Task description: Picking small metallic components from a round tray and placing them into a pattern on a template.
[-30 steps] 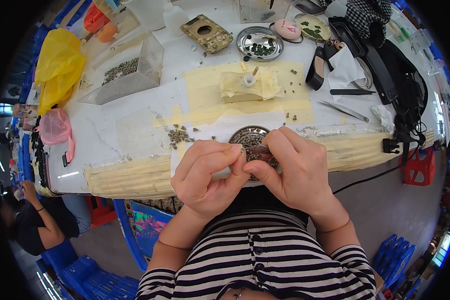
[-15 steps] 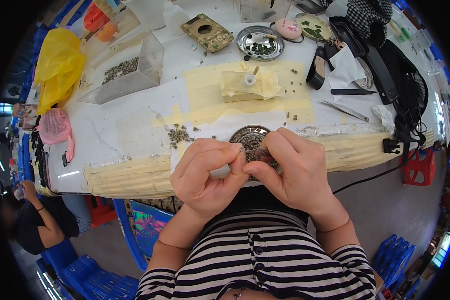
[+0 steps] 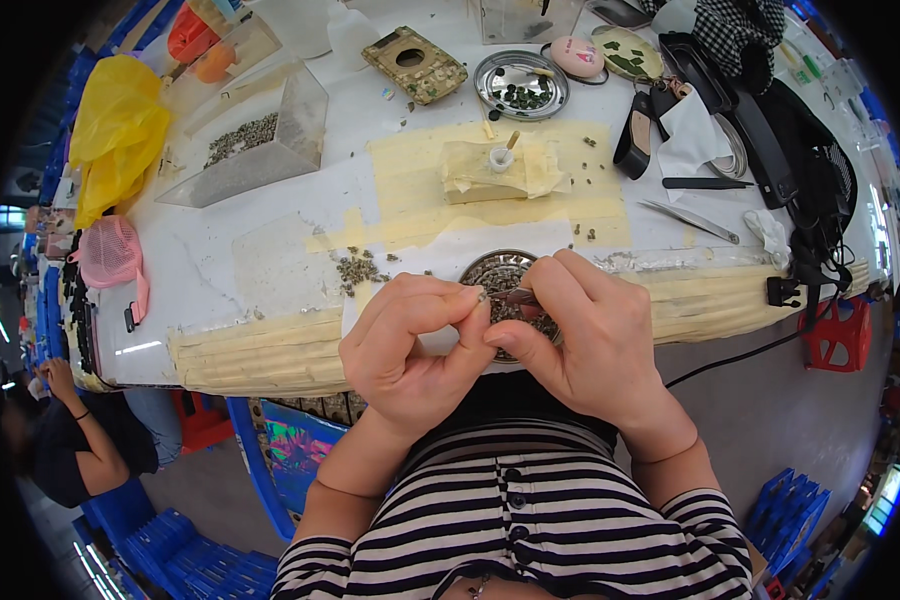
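My left hand (image 3: 400,345) is closed in a pinch, with a tiny greyish metal part (image 3: 482,296) between thumb and forefinger. Slim metal tweezers (image 3: 519,297) are gripped in my right hand (image 3: 605,345), their tip reaching to the tiny part; the fingers hide most of them. Beneath both hands, partly covered, a round metal dish (image 3: 498,254) holds many small parts of the same greyish look. A loose pile of small parts (image 3: 358,270) lies on the table just beyond my left hand.
Ahead stands a taped block (image 3: 500,180) with a small white cup (image 3: 501,158). A clear bin (image 3: 305,120) with parts is at left; a metal plate (image 3: 560,108) holds dark green pieces. Spare tweezers (image 3: 690,222) lie at right. Another person (image 3: 90,440) sits at far left.
My right hand's fingers have shifted up very slightly with the tweezers. My left hand keeps its pinch almost unmoved.
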Tool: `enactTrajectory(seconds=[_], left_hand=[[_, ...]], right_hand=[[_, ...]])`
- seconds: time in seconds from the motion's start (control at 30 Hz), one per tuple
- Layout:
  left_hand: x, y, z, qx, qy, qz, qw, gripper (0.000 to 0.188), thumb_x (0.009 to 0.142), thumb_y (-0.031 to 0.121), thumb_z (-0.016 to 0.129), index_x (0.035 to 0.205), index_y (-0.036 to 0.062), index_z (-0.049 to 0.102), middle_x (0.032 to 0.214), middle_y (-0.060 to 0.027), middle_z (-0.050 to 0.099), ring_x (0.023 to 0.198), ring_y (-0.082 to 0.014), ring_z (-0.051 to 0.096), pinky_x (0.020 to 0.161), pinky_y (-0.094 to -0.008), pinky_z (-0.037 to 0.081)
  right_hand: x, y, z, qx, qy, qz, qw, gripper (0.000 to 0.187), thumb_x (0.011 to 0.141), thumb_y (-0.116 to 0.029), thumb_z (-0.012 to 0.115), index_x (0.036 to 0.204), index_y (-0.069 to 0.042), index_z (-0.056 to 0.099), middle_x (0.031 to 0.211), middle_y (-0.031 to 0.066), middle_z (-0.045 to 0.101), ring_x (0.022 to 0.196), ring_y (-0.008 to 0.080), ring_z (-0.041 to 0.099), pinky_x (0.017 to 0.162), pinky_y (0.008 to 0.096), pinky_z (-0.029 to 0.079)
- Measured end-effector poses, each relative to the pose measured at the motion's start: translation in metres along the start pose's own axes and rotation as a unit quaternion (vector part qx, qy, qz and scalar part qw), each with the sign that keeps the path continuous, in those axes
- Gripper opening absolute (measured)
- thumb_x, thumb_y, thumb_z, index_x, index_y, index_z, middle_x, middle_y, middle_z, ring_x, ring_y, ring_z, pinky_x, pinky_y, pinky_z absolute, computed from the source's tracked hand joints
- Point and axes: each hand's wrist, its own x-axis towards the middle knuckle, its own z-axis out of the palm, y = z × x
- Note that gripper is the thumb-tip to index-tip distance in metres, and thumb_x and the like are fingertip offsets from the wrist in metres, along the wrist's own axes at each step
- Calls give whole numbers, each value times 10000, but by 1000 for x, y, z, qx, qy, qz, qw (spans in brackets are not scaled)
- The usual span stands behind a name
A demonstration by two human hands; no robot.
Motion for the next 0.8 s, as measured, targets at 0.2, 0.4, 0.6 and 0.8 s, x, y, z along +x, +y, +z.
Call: enactTrajectory(seconds=[0.2, 0.4, 0.6, 0.8], left_hand=[[0, 0, 0, 5, -3, 3, 1000, 194, 698, -83, 758, 844, -7, 656, 759, -112, 667, 649, -194, 633, 595, -279, 514], [-1, 0, -1, 8, -5, 8, 1000, 200, 697, -79, 767, 848, -10, 656, 764, -113, 667, 656, -196, 632, 601, -283, 515], [-1, -1, -2, 6, -15, 19, 1000, 209, 696, -79, 771, 859, -12, 657, 775, -116, 668, 663, -198, 632, 605, -283, 515], [-1, -1, -1, -4, -12, 7, 1000, 214, 698, -87, 760, 869, -9, 656, 776, -116, 669, 665, -197, 636, 605, -282, 516]], right_hand=[[1, 0, 1, 9, 10, -1, 1000, 410, 835, -430, 687, 787, -49, 542, 658, 63, 479, 519, 230, 504, 460, 327, 392], [-1, 0, 0, -12, -9, 1, 1000, 409, 827, -481, 667, 848, -79, 593, 689, 45, 518, 521, 234, 567, 453, 334, 436], [-1, 1, 0, 12, -18, 9, 1000, 406, 825, -477, 675, 835, -81, 586, 683, 48, 544, 521, 237, 575, 448, 339, 436], [-1, 2, 0, 33, -1, 6, 999, 398, 820, -464, 689, 829, -80, 584, 681, 44, 550, 515, 235, 575, 447, 336, 437]])
